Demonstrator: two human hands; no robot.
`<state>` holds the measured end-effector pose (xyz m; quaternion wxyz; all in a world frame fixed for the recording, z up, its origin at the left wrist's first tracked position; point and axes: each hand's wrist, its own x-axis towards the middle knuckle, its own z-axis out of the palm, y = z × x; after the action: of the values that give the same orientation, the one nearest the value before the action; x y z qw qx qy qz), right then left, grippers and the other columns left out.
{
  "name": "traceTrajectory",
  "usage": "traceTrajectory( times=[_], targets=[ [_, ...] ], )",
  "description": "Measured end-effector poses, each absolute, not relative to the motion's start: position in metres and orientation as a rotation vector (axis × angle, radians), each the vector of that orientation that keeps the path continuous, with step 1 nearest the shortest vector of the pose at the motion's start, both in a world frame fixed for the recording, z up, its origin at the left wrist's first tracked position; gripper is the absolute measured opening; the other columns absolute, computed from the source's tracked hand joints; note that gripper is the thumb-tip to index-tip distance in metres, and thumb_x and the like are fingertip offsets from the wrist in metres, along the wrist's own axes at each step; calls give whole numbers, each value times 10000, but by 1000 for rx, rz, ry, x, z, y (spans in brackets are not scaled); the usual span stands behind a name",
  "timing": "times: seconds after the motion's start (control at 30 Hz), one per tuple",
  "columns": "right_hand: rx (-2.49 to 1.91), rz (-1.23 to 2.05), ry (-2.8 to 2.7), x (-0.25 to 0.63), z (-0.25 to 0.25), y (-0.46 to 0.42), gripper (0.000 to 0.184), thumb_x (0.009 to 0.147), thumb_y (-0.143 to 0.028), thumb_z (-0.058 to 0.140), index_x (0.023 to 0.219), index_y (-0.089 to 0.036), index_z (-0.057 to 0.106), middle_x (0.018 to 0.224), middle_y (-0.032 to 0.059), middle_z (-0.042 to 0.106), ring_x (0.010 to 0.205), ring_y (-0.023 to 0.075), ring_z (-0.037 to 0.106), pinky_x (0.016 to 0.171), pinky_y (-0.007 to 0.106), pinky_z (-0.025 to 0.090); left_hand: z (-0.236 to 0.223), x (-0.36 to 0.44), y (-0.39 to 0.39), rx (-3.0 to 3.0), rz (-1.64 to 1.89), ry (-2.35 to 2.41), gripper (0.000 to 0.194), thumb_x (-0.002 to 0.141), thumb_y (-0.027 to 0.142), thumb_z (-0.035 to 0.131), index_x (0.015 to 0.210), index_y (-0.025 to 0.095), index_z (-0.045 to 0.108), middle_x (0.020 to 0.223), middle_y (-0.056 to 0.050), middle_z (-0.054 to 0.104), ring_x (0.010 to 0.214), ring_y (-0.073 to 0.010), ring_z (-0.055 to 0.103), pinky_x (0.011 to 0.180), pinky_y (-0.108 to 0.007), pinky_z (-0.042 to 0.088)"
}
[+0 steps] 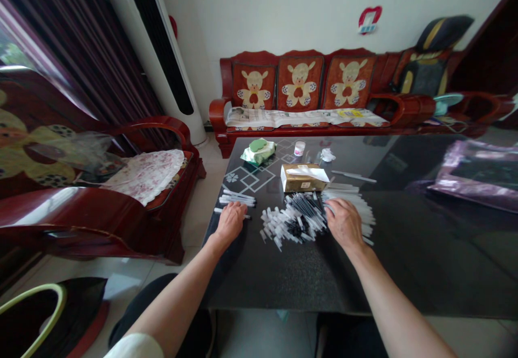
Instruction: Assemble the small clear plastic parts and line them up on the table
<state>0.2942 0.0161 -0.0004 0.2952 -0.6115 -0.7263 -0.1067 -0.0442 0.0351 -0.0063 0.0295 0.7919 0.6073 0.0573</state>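
My left hand [231,223] is at the table's left side, fingers curled and closed over a white pen [218,211] whose dark tip sticks out past them. Just beyond it several white pens [237,198] with dark ends lie side by side. My right hand [345,224] bends over the left edge of a spread of white pen barrels [363,207]. Its fingers are drawn together, and what they hold is hidden. Between the hands lie a heap of short white caps [279,223], small black pieces [297,229] and a bundle of thin dark refills [308,207].
Behind the heap stands a gold tissue box [291,180]. Farther back are a green wipes pack [259,152], a small white cup [299,148] and a crumpled tissue [327,155]. Purple plastic packaging [453,174] lies on the right of the dark table [404,261]. A wooden sofa [218,112] stands beyond.
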Motion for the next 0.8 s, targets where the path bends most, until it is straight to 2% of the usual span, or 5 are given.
traceTrajectory(
  times=[0.17, 0.37, 0.5, 0.7, 0.8],
  targets=[
    [-1489, 38, -1884, 256, 4, -6, 255, 910, -266, 442, 977, -178, 672, 957, 110, 689, 913, 233, 613, 844, 339, 444, -2, -37, 31, 2490, 205, 1739, 184, 918, 190, 435, 940, 190, 617, 915, -79, 601, 854, -207, 572, 805, -315, 401],
    [-1391, 909, -1750, 213, -2, -29, 361, 914, -430, 439, 709, -186, 608, 612, 28, 646, 474, 135, 578, 492, 245, 433, 17, -10, 9, 2735, 488, 1353, 234, 962, 232, 375, 977, 200, 607, 922, -50, 599, 880, -186, 561, 1010, -385, 312],
    [-1364, 1376, -1526, 202, -10, -29, 451, 894, -556, 413, 788, -155, 591, 580, 21, 639, 394, 120, 556, 346, 199, 355, 23, 4, -5, 2820, 580, 1150, 277, 961, 176, 341, 1020, 213, 609, 1003, -49, 622, 943, -178, 563, 1109, -422, 206],
    [-1259, 1614, -1354, 201, -7, -30, 443, 820, -570, 545, 757, -133, 589, 541, 18, 639, 378, 107, 556, 333, 177, 353, 22, 9, -10, 2813, 681, 1019, 253, 945, 153, 392, 1051, 221, 611, 1088, -40, 642, 1007, -167, 569, 1142, -428, 187],
    [-1215, 1648, -1210, 202, -1, -32, 410, 796, -540, 600, 755, -132, 594, 546, 21, 645, 392, 115, 570, 344, 186, 377, 24, 6, -8, 2639, 998, 1195, 228, 909, 196, 503, 1115, 222, 597, 1244, -75, 585, 1163, -218, 506, 1119, -458, 244]
  ],
)
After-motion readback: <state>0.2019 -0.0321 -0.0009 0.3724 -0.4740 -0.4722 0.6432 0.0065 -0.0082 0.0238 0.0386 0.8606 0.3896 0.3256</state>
